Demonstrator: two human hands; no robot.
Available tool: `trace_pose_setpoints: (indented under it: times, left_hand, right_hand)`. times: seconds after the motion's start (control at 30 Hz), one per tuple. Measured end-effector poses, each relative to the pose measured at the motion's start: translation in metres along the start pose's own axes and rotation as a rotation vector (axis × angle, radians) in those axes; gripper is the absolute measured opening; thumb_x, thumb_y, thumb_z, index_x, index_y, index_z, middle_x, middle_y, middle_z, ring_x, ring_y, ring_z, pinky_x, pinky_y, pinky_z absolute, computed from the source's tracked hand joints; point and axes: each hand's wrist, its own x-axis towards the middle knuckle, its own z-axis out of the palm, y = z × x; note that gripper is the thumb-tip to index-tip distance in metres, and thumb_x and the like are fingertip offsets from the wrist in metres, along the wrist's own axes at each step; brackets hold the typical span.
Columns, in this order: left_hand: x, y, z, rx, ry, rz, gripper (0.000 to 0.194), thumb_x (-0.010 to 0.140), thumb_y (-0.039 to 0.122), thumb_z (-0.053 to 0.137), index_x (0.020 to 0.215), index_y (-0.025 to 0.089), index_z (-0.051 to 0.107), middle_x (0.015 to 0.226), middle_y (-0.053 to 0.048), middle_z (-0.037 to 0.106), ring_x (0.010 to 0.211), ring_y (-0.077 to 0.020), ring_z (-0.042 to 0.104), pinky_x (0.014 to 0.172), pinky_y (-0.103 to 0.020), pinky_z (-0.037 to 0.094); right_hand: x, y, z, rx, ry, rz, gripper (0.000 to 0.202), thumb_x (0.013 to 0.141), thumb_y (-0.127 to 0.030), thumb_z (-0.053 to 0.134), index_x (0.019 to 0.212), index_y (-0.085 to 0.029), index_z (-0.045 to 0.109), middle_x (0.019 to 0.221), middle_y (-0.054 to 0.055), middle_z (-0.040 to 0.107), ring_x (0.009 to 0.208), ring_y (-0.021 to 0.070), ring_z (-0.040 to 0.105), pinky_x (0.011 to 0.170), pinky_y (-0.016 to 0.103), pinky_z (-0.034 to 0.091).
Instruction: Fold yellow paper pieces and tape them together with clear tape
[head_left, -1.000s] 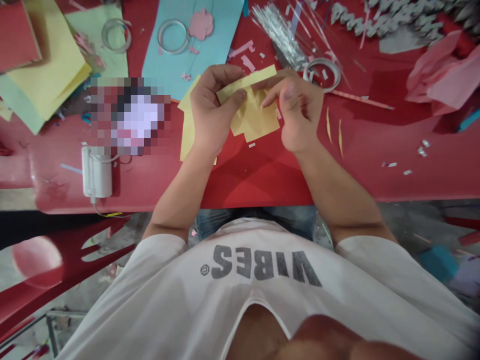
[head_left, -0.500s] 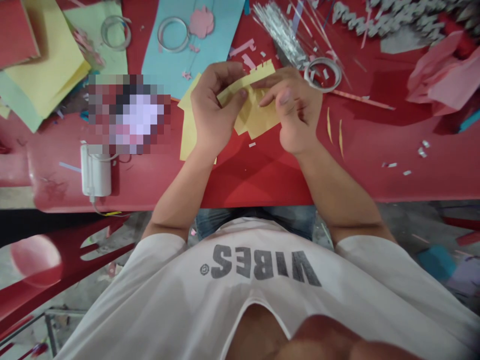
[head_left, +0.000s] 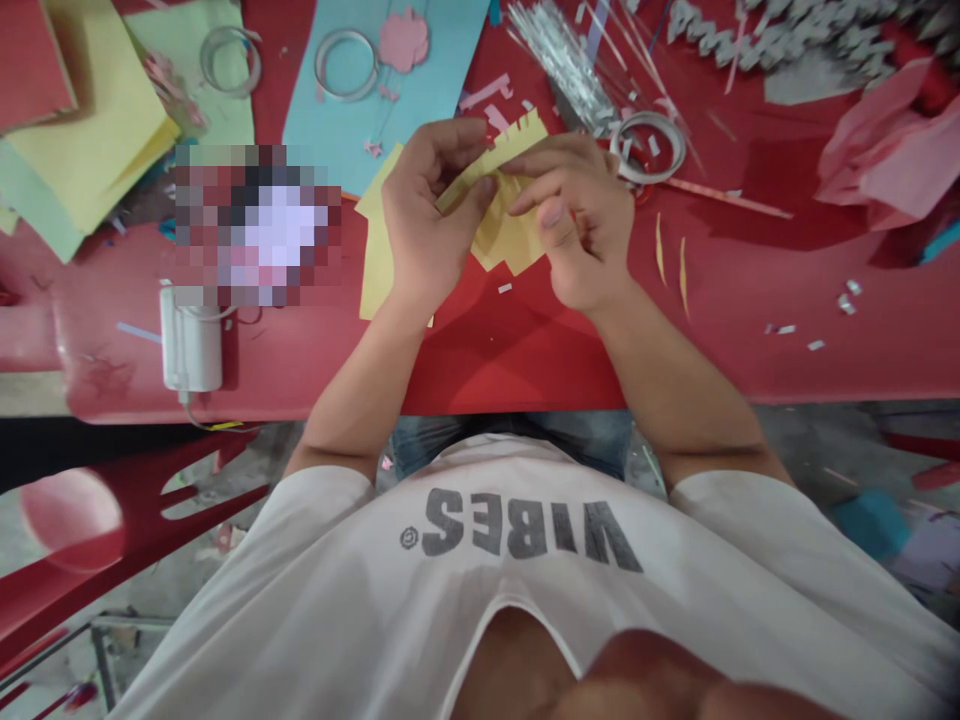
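A yellow paper piece point(head_left: 517, 240) with small cuts along its upper edge is held above the red table point(head_left: 525, 370). My left hand point(head_left: 431, 215) pinches its left part between thumb and fingers. Against the paper's right side, my right hand point(head_left: 589, 215) has its fingers bent and touching it; whether anything else is in that hand is hidden. Another yellow sheet point(head_left: 377, 255) lies under and beside my left hand. Two thin curved yellow strips point(head_left: 683, 277) are to the right of my right hand.
Tape rolls point(head_left: 346, 66) point(head_left: 651, 148) lie beyond my hands, near a blue sheet point(head_left: 307, 130) and silvery sticks point(head_left: 562, 70). A white power bank point(head_left: 192, 340) with a cable is at left, pink paper point(head_left: 885, 160) at right.
My right hand has shifted slightly left along the yellow paper, and its fingers have curled in. The cut upper edge shows more clearly. My left hand stays nearly still.
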Motion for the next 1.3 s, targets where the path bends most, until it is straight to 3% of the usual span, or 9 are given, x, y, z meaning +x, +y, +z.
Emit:
trace_pose_setpoints:
  times: [0.07, 0.2, 0.33, 0.53, 0.67, 0.77, 1.0, 1.13, 1.3]
  left_hand:
    - [0.002, -0.004, -0.001, -0.023, 0.005, 0.006, 0.033, 0.088, 0.043, 0.08, 0.116, 0.034, 0.065, 0.113, -0.002, 0.069, 0.106, -0.0256, 0.067, 0.1, -0.046, 0.056]
    - [0.005, -0.011, -0.002, 0.015, 0.056, -0.021, 0.029, 0.084, 0.043, 0.078, 0.11, 0.047, 0.065, 0.107, 0.002, 0.07, 0.103, -0.0266, 0.068, 0.094, -0.047, 0.059]
    - [0.005, -0.016, -0.001, 0.038, 0.06, -0.065, 0.031, 0.081, 0.05, 0.074, 0.109, 0.05, 0.062, 0.104, 0.002, 0.071, 0.103, -0.0299, 0.069, 0.092, -0.051, 0.057]
    - [0.004, -0.018, -0.001, -0.033, -0.029, -0.042, 0.046, 0.078, 0.062, 0.074, 0.12, 0.061, 0.055, 0.121, 0.008, 0.068, 0.125, -0.0317, 0.059, 0.102, -0.053, 0.047]
    - [0.006, -0.015, -0.001, -0.051, 0.041, -0.03, 0.046, 0.075, 0.055, 0.084, 0.116, 0.049, 0.063, 0.112, 0.004, 0.07, 0.111, -0.0287, 0.065, 0.094, -0.047, 0.055]
    - [0.005, -0.013, -0.001, -0.058, 0.028, -0.037, 0.048, 0.078, 0.053, 0.085, 0.119, 0.041, 0.064, 0.106, 0.002, 0.072, 0.104, -0.0254, 0.067, 0.088, -0.042, 0.058]
    - [0.007, -0.016, -0.001, -0.083, 0.028, -0.017, 0.053, 0.072, 0.064, 0.088, 0.115, 0.042, 0.066, 0.1, 0.002, 0.072, 0.094, -0.0255, 0.066, 0.082, -0.044, 0.057]
    - [0.008, -0.016, -0.002, -0.07, 0.024, -0.001, 0.044, 0.074, 0.057, 0.088, 0.112, 0.047, 0.068, 0.104, 0.003, 0.071, 0.1, -0.0276, 0.066, 0.09, -0.046, 0.057]
    - [0.005, -0.009, -0.003, -0.05, -0.003, 0.012, 0.038, 0.082, 0.04, 0.086, 0.116, 0.036, 0.069, 0.112, 0.001, 0.07, 0.109, -0.0249, 0.065, 0.098, -0.042, 0.056]
  right_hand:
    - [-0.001, -0.002, 0.0, -0.069, -0.037, -0.027, 0.056, 0.102, -0.077, 0.034, 0.096, -0.036, 0.072, 0.122, -0.001, 0.071, 0.129, 0.034, 0.059, 0.116, 0.065, 0.038]
    - [0.0, -0.002, 0.001, -0.149, -0.116, -0.154, 0.052, 0.102, -0.075, 0.035, 0.104, -0.038, 0.071, 0.136, -0.002, 0.066, 0.132, 0.0332, 0.057, 0.114, 0.065, 0.037]
    - [0.002, -0.004, 0.001, -0.179, -0.122, -0.178, 0.052, 0.101, -0.074, 0.032, 0.109, -0.039, 0.069, 0.136, -0.002, 0.066, 0.132, 0.0328, 0.056, 0.112, 0.064, 0.038]
    - [0.003, -0.004, 0.001, -0.129, -0.116, -0.143, 0.056, 0.099, -0.078, 0.032, 0.106, -0.038, 0.071, 0.13, -0.001, 0.07, 0.13, 0.0331, 0.058, 0.115, 0.062, 0.036]
    - [0.003, -0.003, 0.001, -0.072, -0.038, -0.052, 0.068, 0.095, -0.087, 0.025, 0.103, -0.038, 0.072, 0.126, 0.001, 0.071, 0.13, 0.0352, 0.059, 0.114, 0.064, 0.037]
    - [0.003, 0.0, 0.0, -0.039, 0.023, -0.015, 0.072, 0.093, -0.09, 0.023, 0.098, -0.037, 0.072, 0.121, 0.001, 0.072, 0.129, 0.0351, 0.06, 0.114, 0.064, 0.041]
    - [0.0, 0.005, 0.002, -0.08, 0.009, -0.061, 0.069, 0.097, -0.086, 0.024, 0.089, -0.034, 0.069, 0.119, -0.001, 0.074, 0.126, 0.0319, 0.062, 0.116, 0.059, 0.038]
    - [0.0, 0.002, 0.002, -0.055, 0.015, -0.074, 0.063, 0.099, -0.081, 0.026, 0.092, -0.035, 0.069, 0.121, -0.002, 0.073, 0.124, 0.0313, 0.063, 0.115, 0.059, 0.039]
    - [0.001, 0.004, 0.002, 0.005, 0.027, -0.075, 0.059, 0.101, -0.078, 0.029, 0.094, -0.036, 0.07, 0.121, 0.0, 0.073, 0.123, 0.0331, 0.064, 0.114, 0.063, 0.038]
